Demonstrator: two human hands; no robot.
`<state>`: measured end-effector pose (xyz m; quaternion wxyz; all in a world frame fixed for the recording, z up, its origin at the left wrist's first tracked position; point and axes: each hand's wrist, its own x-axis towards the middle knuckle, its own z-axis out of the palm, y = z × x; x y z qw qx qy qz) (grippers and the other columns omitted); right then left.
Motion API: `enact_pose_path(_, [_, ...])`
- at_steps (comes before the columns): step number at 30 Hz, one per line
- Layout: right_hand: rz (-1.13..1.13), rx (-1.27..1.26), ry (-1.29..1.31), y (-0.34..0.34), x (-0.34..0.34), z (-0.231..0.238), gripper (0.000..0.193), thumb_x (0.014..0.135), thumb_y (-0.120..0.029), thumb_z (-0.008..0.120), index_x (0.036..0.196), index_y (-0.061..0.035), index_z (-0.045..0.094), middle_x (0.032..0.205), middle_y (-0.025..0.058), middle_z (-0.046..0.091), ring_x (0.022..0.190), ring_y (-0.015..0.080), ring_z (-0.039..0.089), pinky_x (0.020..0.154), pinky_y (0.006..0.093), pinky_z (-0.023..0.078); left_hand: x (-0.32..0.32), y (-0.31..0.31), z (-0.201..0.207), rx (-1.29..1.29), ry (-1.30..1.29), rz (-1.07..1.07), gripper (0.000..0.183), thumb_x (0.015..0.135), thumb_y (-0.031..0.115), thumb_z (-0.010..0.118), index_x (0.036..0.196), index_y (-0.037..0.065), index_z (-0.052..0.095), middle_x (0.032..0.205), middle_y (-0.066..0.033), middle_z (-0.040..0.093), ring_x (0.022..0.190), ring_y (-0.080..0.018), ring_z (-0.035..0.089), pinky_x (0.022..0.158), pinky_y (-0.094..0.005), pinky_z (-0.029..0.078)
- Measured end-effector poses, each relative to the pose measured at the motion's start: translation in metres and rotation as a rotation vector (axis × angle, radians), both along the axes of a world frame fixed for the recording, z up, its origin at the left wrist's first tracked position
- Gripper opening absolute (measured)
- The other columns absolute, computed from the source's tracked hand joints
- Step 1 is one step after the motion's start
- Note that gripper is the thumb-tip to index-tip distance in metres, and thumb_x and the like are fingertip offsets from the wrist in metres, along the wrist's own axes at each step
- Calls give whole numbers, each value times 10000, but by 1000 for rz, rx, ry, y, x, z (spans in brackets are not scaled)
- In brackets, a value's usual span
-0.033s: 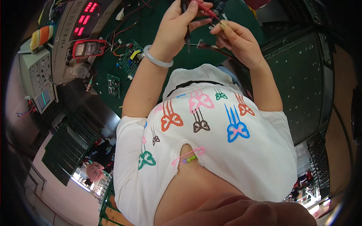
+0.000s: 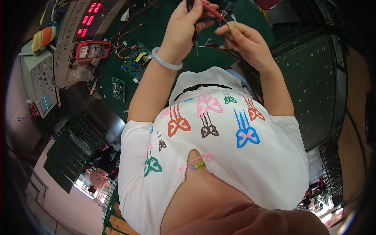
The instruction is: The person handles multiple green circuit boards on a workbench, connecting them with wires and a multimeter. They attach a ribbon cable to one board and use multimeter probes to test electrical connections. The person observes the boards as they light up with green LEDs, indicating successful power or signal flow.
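1. Holding red probe [image 2: 214, 10] and black probe [image 2: 195, 37], top centre of frame: left hand [image 2: 183, 25], fingers bent around both.
2. Right hand [image 2: 250, 42], upper right of centre: thumb and forefinger pressed together near red tip; pinched item too small to tell, contact unclear.
3. Change: left wrist slightly further right than earlier frame; red tip still near right fingertips, so work looks barely altered.
4. Upper left: red multimeter [image 2: 93, 51], circuit board [image 2: 135, 66].

Green benchtop [image 2: 205, 62], circuit boards [image 2: 118, 90] (two), wires [image 2: 131, 30]
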<state>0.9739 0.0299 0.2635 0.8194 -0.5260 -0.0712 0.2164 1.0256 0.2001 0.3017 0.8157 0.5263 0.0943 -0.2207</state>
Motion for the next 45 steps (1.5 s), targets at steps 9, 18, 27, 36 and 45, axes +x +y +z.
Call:
enact_pose_path(9, [53,-25,56,7,-5,4,308,879,-175,584,1141,-13,561,804,-15,522,737,54,508,669,199,421,0,-13,-6,-137,126,354,283,977,304,388,1118,93,514,817,-18,553,698,-128,527,650,-279,463])
enact_pose_path(18, [37,34,62,7,-11,-1,314,860,-120,608,1136,-12,505,830,-17,506,734,34,505,652,170,425,5,-8,-5,-144,131,366,309,984,319,358,1131,94,512,828,-16,551,688,-136,507,632,-274,438])
enact_pose_path(27, [32,88,72,13,-12,-6,317,865,-142,598,1138,-12,503,843,-4,506,724,46,507,670,190,442,4,-5,-5,-153,150,390,305,985,314,358,1126,95,515,827,-17,550,695,-137,510,628,-280,440])
enact_pose_path(36, [-23,82,123,17,-14,-11,290,870,-150,598,1112,-8,525,840,-3,533,708,46,519,678,192,453,1,-9,-4,-62,89,416,265,988,270,354,1099,80,501,816,-26,534,662,-132,490,603,-269,431])
enact_pose_path(45, [-113,106,180,22,-17,-18,261,882,-132,580,1096,12,538,862,11,541,721,58,510,698,195,430,-3,-15,-6,-68,-27,568,200,984,270,377,1018,93,464,799,-28,517,617,-114,452,571,-259,407])
